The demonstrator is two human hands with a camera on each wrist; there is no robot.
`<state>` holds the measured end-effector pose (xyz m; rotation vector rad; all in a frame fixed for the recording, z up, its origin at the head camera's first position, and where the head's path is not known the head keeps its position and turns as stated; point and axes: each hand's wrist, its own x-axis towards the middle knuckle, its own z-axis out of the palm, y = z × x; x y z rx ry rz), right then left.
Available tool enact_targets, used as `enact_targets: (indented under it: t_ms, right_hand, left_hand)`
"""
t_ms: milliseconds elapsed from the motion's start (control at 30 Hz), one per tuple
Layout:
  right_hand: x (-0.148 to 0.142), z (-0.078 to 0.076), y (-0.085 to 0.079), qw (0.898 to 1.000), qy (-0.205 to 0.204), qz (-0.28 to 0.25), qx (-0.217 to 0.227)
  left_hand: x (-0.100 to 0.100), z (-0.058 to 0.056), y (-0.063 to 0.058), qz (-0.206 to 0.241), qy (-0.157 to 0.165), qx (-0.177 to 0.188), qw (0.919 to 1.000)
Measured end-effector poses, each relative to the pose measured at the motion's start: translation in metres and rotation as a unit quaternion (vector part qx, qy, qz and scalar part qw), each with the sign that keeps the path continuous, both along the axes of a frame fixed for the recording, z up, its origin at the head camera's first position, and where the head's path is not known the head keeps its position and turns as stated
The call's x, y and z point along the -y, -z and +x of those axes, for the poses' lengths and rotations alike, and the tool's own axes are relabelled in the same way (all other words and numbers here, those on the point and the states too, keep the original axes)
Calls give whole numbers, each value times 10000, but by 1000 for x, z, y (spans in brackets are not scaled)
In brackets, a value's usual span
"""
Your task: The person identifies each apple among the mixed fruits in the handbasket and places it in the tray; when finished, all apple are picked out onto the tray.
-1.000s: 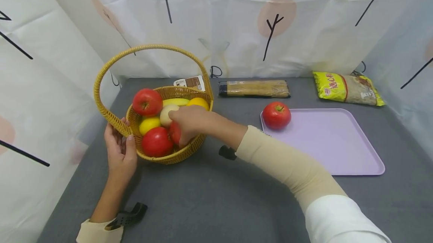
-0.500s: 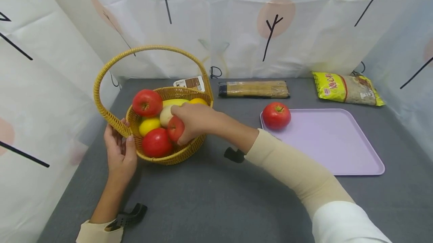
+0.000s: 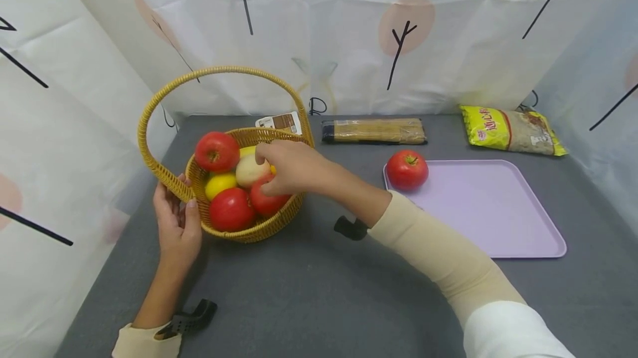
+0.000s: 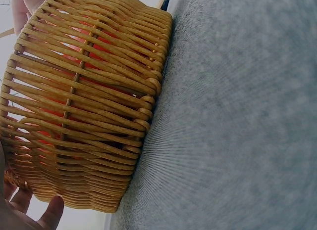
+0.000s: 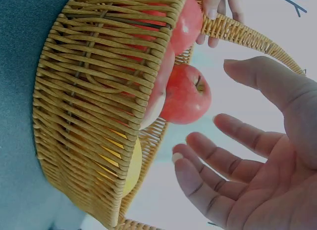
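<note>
A wicker basket point(image 3: 284, 219) with a tall handle holds several fruits. My left hand point(image 3: 178, 236) grips its left side at the handle's base, the thumb in front and fingers behind. Over the basket's right side, my right hand point(image 3: 294, 168) hovers with fingers spread and holds nothing; the right wrist view shows its bare palm. Just below it lies a red apple point(image 3: 268, 201). Beside that are another red apple point(image 3: 231, 210), a yellow lemon-like fruit point(image 3: 220, 185) and a pale round fruit point(image 3: 250, 170). A further apple point(image 3: 217, 151) sits highest, at the back left. My right hand partly hides yellow fruit behind.
On the right, a lilac tray point(image 3: 488, 208) has one red apple point(image 3: 407, 170) at its back-left corner. Along the back lie a bundle of thin sticks in wrapping point(image 3: 376, 131), a yellow food packet point(image 3: 510, 131) and a brown-and-white card point(image 3: 286, 122). Grey cloth covers the table point(image 3: 319, 291).
My right hand has let go of the red apple at the basket's front right, opened and lifted slightly up and to the right. My left hand has stayed on the basket.
</note>
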<state>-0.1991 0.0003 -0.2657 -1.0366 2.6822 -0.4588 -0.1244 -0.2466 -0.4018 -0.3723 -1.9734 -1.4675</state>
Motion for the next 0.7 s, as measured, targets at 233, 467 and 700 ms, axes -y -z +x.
enact_targets:
  t_ms: [233, 467, 700]
  right_hand:
    - [2, -1, 10, 9992, -19, 294, 256]
    - [17, 1, 30, 9949, -116, 990, 125]
    - [31, 4, 40, 9920, -57, 1254, -165]
  left_hand:
    - [-1, -1, 0, -93, -35, -81, 9999]
    - [2, 0, 1, 8, 83, 47, 10000]
    - [2, -2, 1, 112, 167, 29, 9998]
